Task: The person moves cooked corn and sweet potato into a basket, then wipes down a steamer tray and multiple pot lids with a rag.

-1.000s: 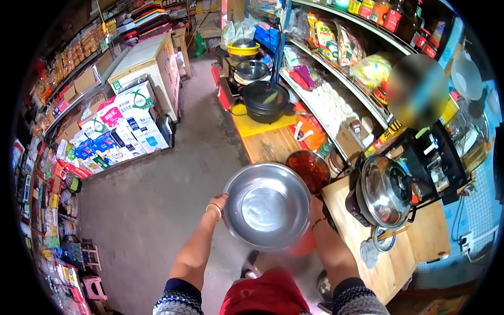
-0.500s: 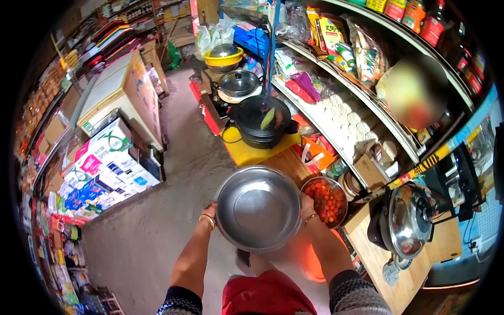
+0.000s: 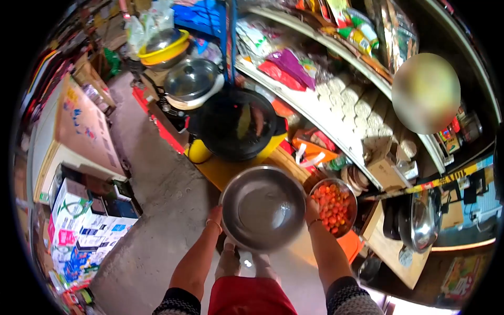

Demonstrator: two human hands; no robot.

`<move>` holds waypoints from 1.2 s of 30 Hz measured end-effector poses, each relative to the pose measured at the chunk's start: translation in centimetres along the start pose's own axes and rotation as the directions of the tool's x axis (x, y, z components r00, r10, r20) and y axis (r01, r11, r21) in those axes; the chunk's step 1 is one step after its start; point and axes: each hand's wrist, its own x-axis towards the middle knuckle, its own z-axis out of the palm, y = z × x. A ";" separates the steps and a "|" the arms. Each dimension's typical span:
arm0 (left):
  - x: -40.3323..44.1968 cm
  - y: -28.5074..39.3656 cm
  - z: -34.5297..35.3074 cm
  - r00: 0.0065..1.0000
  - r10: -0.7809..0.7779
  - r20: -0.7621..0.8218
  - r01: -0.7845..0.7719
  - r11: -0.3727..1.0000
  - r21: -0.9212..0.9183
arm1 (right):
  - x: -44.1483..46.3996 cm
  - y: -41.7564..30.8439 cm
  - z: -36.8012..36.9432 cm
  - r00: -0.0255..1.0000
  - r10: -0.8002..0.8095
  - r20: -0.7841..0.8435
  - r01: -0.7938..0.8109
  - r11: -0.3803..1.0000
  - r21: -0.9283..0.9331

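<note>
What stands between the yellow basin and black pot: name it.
Between the yellow basin and black pot stands a glass-lidded pan, in the head view.

Your round grey metal basin (image 3: pixel 262 210) is mouth up in front of you, a glint on its smooth inside, gripped at opposite sides by your left hand (image 3: pixel 216 214) and right hand (image 3: pixel 312 209).
</note>
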 end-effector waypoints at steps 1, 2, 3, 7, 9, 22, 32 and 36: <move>-1.1 1.2 1.1 1.000 0.023 -0.004 -0.023 1.000 0.000 | -1.0 -1.1 0.5 0.998 0.051 -0.046 -0.050 0.998 0.026; 0.5 1.1 1.4 1.000 -0.013 0.001 0.013 1.000 0.024 | 0.5 0.4 0.4 0.994 0.080 -0.078 -0.078 0.997 0.028; 2.2 1.5 1.2 0.997 0.054 -0.055 -0.052 0.998 0.040 | 2.9 2.4 0.6 0.996 0.070 0.047 -0.081 0.956 0.282; 6.4 1.5 2.2 0.975 0.200 -0.093 -0.182 0.968 0.171 | 4.4 3.4 0.9 0.998 0.055 0.004 -0.050 0.861 0.506; 5.6 1.6 3.7 0.951 0.302 -0.065 -0.280 0.932 0.232 | 1.8 1.4 0.3 0.996 0.000 -0.092 0.045 0.874 0.483; -0.4 5.2 8.2 0.961 0.254 -0.108 -0.201 0.911 0.361 | -2.7 19.1 -7.6 0.933 0.315 -0.175 -0.040 0.573 0.819; 3.1 5.2 7.1 0.965 0.260 -0.024 -0.235 0.905 0.356 | -4.0 16.1 -9.8 0.750 0.571 -0.333 -0.213 0.685 0.697; 1.1 6.0 8.8 0.975 0.221 -0.010 -0.210 0.938 0.274 | -3.8 17.7 -10.2 0.775 0.536 -0.335 -0.235 0.736 0.635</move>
